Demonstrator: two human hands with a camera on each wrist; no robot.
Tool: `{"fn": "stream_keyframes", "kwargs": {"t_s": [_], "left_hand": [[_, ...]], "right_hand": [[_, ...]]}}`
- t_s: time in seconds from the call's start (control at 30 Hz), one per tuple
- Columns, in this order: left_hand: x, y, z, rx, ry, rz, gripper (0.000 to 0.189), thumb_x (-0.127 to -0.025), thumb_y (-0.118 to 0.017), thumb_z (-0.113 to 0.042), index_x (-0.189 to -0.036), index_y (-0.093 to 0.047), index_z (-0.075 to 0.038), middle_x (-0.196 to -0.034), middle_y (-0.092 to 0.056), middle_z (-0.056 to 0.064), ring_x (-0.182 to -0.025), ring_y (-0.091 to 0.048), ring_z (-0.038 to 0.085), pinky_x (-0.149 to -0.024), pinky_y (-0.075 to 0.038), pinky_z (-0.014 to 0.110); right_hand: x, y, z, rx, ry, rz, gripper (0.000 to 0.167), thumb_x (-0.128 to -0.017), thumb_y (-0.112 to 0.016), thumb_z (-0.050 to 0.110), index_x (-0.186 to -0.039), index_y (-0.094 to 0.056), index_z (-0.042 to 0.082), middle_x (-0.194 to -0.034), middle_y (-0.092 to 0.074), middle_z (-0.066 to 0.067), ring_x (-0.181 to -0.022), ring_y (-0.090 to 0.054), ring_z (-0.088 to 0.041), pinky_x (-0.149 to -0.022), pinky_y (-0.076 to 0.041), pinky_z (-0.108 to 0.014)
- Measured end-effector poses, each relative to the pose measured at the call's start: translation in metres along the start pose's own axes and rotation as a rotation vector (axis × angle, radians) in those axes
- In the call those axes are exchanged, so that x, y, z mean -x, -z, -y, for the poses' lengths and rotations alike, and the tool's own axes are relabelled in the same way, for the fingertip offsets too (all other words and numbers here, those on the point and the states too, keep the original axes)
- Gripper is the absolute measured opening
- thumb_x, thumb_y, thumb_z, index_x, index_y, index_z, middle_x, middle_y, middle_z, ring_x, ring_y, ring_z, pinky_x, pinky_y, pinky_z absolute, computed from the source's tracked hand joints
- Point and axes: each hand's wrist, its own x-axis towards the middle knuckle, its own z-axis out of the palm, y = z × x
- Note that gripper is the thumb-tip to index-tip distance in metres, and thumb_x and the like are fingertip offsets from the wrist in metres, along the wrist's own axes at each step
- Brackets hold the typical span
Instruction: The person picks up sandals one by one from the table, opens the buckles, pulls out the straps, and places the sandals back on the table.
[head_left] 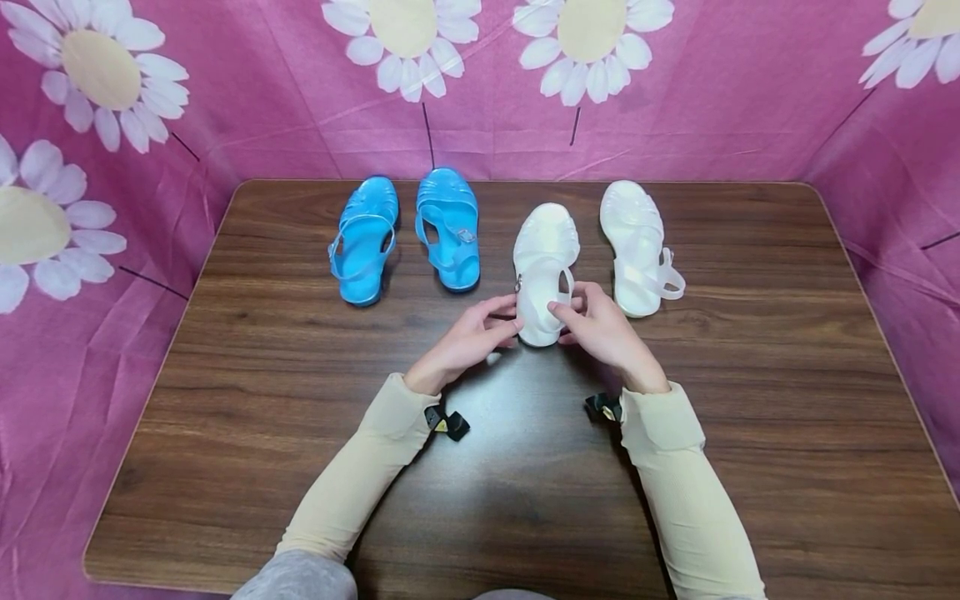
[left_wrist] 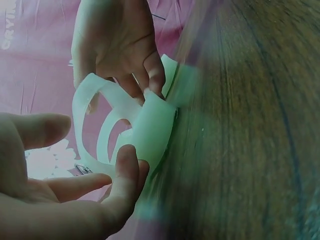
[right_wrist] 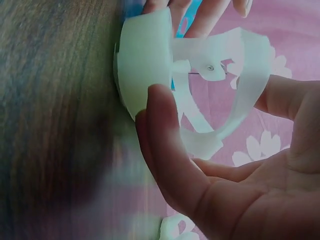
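A white jelly sandal [head_left: 545, 283] lies toe away on the table between my two hands. My left hand [head_left: 472, 337] is at its left side. In the left wrist view the fingertips [left_wrist: 127, 155] touch the heel's side, while the thumb [left_wrist: 50, 129] stays apart from the strap. From the right, my right hand [head_left: 603, 329] holds the same sandal, its thumb over the ankle strap [right_wrist: 252, 82] and its fingers [right_wrist: 162, 112] bent against the heel. A small buckle [head_left: 518, 283] shows on the sandal's left side.
The other white sandal [head_left: 632, 250] lies just to the right, strap splayed outward. A pair of blue jelly sandals, one left [head_left: 365, 242] and one right [head_left: 450, 229], lies farther left. Behind the brown wooden table [head_left: 787, 375] hangs a pink flowered cloth [head_left: 495, 125].
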Motion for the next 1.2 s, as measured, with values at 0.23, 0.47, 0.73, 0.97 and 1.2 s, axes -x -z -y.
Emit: {"fn": "stream_keyframes", "kwargs": {"t_s": [0.23,0.47,0.73,0.97,1.2], "left_hand": [[0.002,0.001,-0.001,-0.001,0.012,0.004,0.052,-0.097,-0.054,-0.017,-0.146,-0.038,-0.004,-0.144,-0.048,0.013,-0.118,-0.059,0.031,-0.098,-0.049,0.035],[0.002,0.003,-0.001,0.008,0.000,0.034,0.049,-0.098,-0.053,-0.018,-0.145,-0.040,-0.007,-0.137,-0.055,0.016,-0.121,-0.058,0.028,-0.100,-0.048,0.034],[0.000,0.000,0.001,0.037,0.026,0.021,0.049,-0.098,-0.053,-0.018,-0.144,-0.041,-0.008,-0.136,-0.056,0.016,-0.120,-0.059,0.028,-0.101,-0.047,0.037],[-0.002,-0.003,-0.001,0.066,0.038,0.015,0.052,-0.097,-0.057,-0.017,-0.144,-0.040,-0.008,-0.141,-0.050,0.011,-0.115,-0.060,0.029,-0.096,-0.050,0.037],[-0.002,-0.004,-0.002,0.087,0.057,0.006,0.053,-0.096,-0.058,-0.016,-0.145,-0.038,-0.008,-0.139,-0.050,0.015,-0.112,-0.061,0.033,-0.095,-0.051,0.038]], "right_hand": [[-0.002,0.000,0.001,-0.036,0.004,-0.024,0.061,-0.098,-0.053,0.022,-0.144,-0.023,-0.007,-0.123,-0.058,-0.025,-0.081,-0.066,-0.018,-0.075,-0.058,-0.035],[-0.002,0.000,0.000,-0.068,0.000,-0.048,0.062,-0.099,-0.053,0.023,-0.144,-0.024,-0.006,-0.131,-0.054,-0.025,-0.102,-0.062,-0.027,-0.081,-0.057,-0.036],[-0.002,0.001,0.000,-0.052,-0.006,-0.064,0.063,-0.098,-0.054,0.026,-0.145,-0.025,-0.004,-0.132,-0.053,-0.024,-0.106,-0.061,-0.030,-0.082,-0.057,-0.037],[0.002,0.005,0.001,-0.058,-0.027,-0.043,0.067,-0.098,-0.054,0.030,-0.147,-0.023,-0.004,-0.132,-0.053,-0.024,-0.103,-0.062,-0.030,-0.080,-0.058,-0.035],[0.006,0.009,0.000,-0.035,-0.081,0.068,0.062,-0.099,-0.051,0.041,-0.134,-0.035,-0.008,-0.106,-0.060,-0.026,-0.079,-0.066,-0.021,-0.070,-0.059,-0.033]]}}
